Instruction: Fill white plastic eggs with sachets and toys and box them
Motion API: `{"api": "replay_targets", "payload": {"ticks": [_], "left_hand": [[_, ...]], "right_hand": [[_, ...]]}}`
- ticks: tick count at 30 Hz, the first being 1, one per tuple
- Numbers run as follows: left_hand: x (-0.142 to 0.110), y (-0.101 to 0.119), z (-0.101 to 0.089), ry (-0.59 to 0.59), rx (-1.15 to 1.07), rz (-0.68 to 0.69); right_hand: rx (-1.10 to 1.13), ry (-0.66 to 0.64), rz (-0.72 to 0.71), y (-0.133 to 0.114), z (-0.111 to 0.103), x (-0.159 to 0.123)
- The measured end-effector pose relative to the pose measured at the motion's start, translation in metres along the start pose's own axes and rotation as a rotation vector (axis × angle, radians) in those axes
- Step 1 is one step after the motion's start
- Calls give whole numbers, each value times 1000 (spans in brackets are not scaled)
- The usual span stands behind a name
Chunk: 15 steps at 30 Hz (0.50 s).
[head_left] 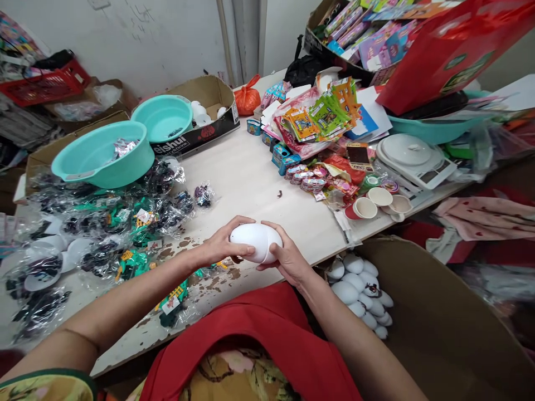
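Red apron cloth (259, 314) is spread nearest the camera, below both hands. Just beyond it, a white plastic egg (254, 236) is held near the table's front edge, its ends gripped by the left hand (223, 245) and the right hand (292, 259), with thumbs laid on top. A seam is seen toward the right end, so the step in hand is judged to be the pressing or checking of the two halves; an even grip across that seam is called for next. Bare room on the table (246, 184) is left ahead of the hands, bounded by bagged toys (137, 217) at left and paper cups (365, 208) at right. Beyond the right-hand edge, similar white eggs (355, 281) are piled in a cardboard box (426, 295).
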<state>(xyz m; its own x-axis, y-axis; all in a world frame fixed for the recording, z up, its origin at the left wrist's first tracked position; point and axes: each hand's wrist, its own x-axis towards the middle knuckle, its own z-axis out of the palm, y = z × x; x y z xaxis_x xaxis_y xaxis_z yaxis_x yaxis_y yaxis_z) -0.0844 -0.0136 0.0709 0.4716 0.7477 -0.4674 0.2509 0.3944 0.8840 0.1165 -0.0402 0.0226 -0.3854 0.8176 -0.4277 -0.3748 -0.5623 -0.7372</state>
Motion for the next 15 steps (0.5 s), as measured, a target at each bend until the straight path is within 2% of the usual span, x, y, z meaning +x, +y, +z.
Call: {"api": "replay_targets", "payload": {"ticks": [3, 10, 15], "left_hand": [[-4, 3, 10, 52, -60, -28], [-11, 3, 36, 198, -240, -113], [6, -15, 32, 96, -288, -317]], "right_hand": [[-26, -49, 31, -5, 1, -3], [-192, -55, 112, -17, -5, -10], [-104, -107, 313, 3, -19, -4]]}}
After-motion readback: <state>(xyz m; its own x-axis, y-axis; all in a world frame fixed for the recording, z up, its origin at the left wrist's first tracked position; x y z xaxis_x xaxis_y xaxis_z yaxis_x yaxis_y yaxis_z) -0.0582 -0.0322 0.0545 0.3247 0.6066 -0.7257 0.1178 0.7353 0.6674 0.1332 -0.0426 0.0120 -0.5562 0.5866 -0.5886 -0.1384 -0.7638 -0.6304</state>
